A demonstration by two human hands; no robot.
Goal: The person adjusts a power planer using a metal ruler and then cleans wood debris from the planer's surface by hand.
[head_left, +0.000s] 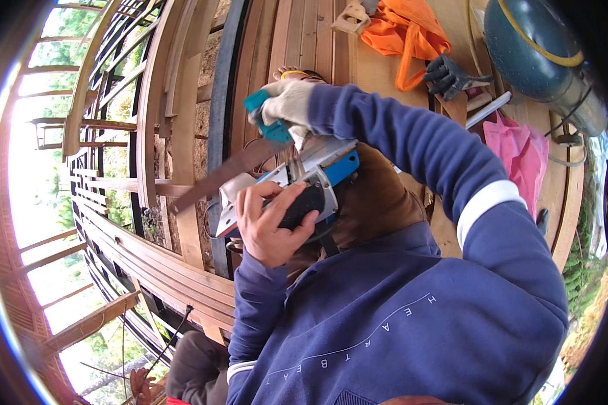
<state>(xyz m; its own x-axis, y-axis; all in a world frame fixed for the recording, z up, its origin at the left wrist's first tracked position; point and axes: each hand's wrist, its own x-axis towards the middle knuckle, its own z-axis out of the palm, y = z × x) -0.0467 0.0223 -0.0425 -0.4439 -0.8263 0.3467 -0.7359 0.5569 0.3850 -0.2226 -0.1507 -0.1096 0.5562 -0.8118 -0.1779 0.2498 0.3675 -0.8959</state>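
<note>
My bare left hand [270, 219] grips the black, rounded side of a blue power tool with a flat silver sole, which looks like an electric planer [317, 158]. The tool rests tilted against my lap, its front end pointing left. My right hand [287, 104], in a pale work glove, is closed round the teal handle of what appears to be a handsaw [240, 165]. Its long, rust-brown blade slants down to the left, past the planer's front. Whether blade and planer touch, I cannot tell.
Long wooden boards [311, 34] lie around me, with a dark beam [226, 101] and open framing to the left. At the right are a wood-handled saw [351, 19], an orange bag [405, 30], a dark glove [446, 77], a tank [530, 47] and pink cloth [517, 152]. Another person's hand [142, 386] shows lower left.
</note>
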